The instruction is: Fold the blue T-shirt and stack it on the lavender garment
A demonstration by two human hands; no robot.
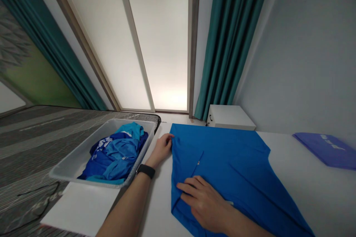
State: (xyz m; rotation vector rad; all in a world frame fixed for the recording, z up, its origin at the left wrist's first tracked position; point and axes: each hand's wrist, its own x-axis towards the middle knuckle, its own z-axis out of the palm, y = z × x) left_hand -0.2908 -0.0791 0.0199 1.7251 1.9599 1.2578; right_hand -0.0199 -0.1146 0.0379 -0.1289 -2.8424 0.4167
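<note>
Currently | left hand (162, 149) at blue shirt (230, 159) | right hand (205, 202) on it (palm down)

- Left hand (162, 150), beside the upper-left edge of the blue shirt (222, 163): curled, fingertips (169, 139) touching that edge; pinch or plain touch, cannot tell.
- Left forearm (125, 207): bare, angled up toward the shirt's edge, black wrist strap (146, 170) on the wrist.
- Right hand (204, 203): palm down on the shirt's lower part, open.
- Right fingers (189, 189): spread, pointing left.
- Right forearm (244, 222): bare, reaching in from the shirt's lower-right side.
</note>
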